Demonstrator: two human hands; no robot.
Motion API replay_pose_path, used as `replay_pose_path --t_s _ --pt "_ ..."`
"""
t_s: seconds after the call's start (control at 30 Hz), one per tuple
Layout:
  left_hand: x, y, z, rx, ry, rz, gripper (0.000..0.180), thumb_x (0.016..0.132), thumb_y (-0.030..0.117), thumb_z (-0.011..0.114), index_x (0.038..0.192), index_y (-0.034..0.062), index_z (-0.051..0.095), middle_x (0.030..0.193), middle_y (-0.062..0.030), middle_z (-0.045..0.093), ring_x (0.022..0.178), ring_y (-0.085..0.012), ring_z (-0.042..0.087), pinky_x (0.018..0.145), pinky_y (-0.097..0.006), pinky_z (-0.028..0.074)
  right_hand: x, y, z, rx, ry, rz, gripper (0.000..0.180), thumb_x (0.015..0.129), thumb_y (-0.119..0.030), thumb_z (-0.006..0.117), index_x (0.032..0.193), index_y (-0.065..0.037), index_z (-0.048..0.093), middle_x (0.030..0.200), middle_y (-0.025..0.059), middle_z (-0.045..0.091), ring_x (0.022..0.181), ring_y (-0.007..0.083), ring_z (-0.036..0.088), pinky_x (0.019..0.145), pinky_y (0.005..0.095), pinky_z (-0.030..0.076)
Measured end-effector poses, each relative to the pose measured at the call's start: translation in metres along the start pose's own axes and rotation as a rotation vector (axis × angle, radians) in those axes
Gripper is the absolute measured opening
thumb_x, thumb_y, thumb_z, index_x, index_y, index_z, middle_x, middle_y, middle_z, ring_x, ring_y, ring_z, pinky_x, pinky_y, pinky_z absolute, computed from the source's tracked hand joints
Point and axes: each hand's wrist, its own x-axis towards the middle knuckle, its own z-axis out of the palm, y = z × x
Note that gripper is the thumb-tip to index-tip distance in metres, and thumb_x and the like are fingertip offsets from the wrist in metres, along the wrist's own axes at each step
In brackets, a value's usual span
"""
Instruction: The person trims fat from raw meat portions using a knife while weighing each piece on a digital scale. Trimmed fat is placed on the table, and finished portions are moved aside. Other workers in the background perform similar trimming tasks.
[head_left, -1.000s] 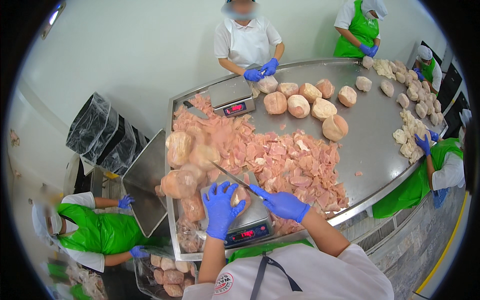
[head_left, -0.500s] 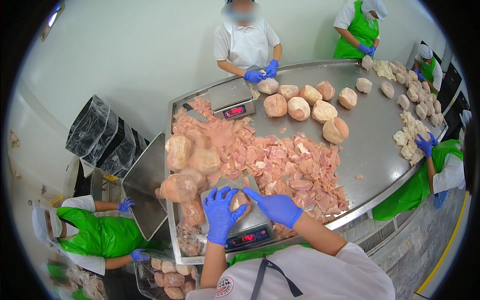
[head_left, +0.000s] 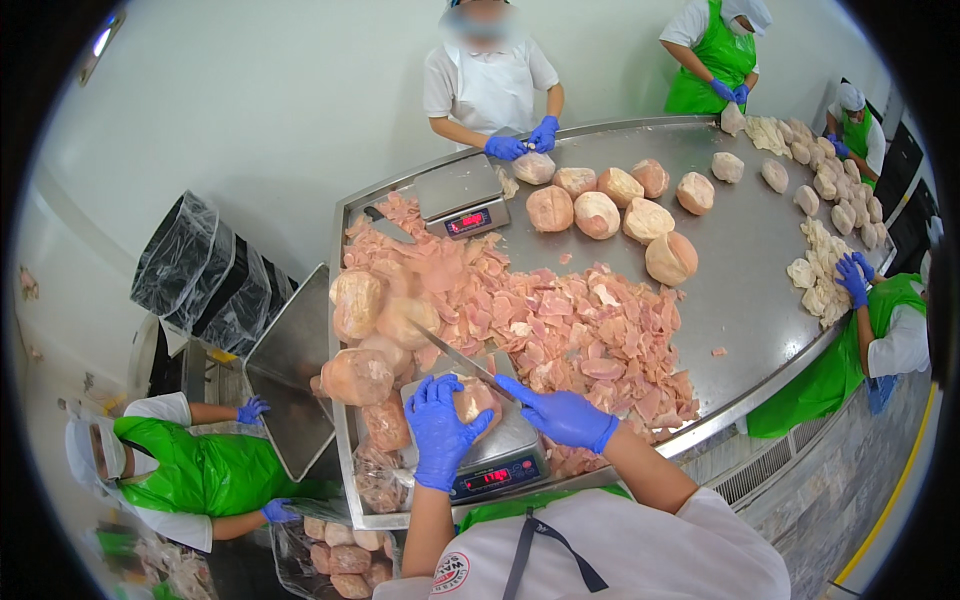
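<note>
Fingers (head_left: 514, 386) of the right hand (head_left: 570, 415) are closed around a knife (head_left: 455, 351), its blade slanting leftward; whether its tip touches meat is unclear. The left hand (head_left: 440, 430) curls around a meat lump (head_left: 472, 404) on a scale (head_left: 525, 435), close to the near rim of the steel table (head_left: 750, 275). Larger meat balls (head_left: 357, 376) crowd the left edge, trimmings (head_left: 600, 325) hem the scale's far side, and bare steel opens farther right.

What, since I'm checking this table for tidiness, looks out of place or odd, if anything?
Two small things: a loose knife lies unheld on the meat trimmings beside the far scale, and a pink scrap sits alone on the steel table, apart from the heap.
</note>
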Motion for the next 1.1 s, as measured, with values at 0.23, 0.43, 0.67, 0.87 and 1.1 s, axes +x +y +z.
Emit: replay_pose_path --t_s 0.23,0.43,0.67,0.87,1.1 --pt "0.002 -0.002 0.001 -0.017 -0.002 0.010 0.066 0.066 0.053 0.084 0.113 0.0130 0.061 0.113 -0.0092 0.064 0.120 -0.0347 0.055 0.102 -0.050 0.037 0.009 -0.016 0.000 0.031 -0.020 0.089 0.071 0.101 -0.018 0.044 0.164 -0.030 0.012 0.093 0.0320 0.068 0.079 0.0453 0.069 0.074 0.0543 0.054" --pt "0.002 0.001 -0.002 -0.021 0.004 0.014 0.065 0.066 0.054 0.084 0.111 0.0124 0.061 0.113 -0.0076 0.064 0.119 -0.0341 0.055 0.099 -0.050 0.040 0.014 0.012 0.022 0.083 0.120 -0.025 0.069 0.101 -0.018 0.043 0.163 -0.030 0.015 0.094 0.0309 0.069 0.075 0.0455 0.069 0.071 0.0546 0.054" --pt "-0.006 -0.004 0.006 -0.052 0.032 0.051 0.059 0.068 0.048 0.085 0.107 0.0115 0.061 0.104 -0.0080 0.061 0.106 -0.0325 0.058 0.092 -0.046 0.042 -0.032 0.011 0.031 0.203 -0.137 0.187 0.071 0.101 -0.020 0.047 0.164 -0.027 0.014 0.088 0.0289 0.067 0.075 0.0438 0.067 0.075 0.0521 0.053" --pt "-0.008 0.005 0.013 0.043 0.088 -0.016 0.057 0.074 0.051 0.083 0.109 0.0112 0.062 0.109 -0.0115 0.062 0.107 -0.0335 0.058 0.089 -0.048 0.044 -0.063 0.039 0.056 0.207 0.097 0.238 0.072 0.101 -0.020 0.049 0.164 -0.027 0.013 0.081 0.0283 0.067 0.070 0.0461 0.066 0.068 0.0556 0.052" --pt "-0.015 -0.005 -0.016 0.017 -0.013 -0.063 0.058 0.079 0.050 0.080 0.117 0.0080 0.064 0.116 -0.0150 0.064 0.111 -0.0371 0.057 0.099 -0.049 0.042 -0.072 0.011 0.009 -0.049 0.314 -0.081 0.068 0.100 -0.026 0.055 0.161 -0.032 0.026 0.099 0.0193 0.071 0.073 0.0411 0.069 0.066 0.0500 0.056"
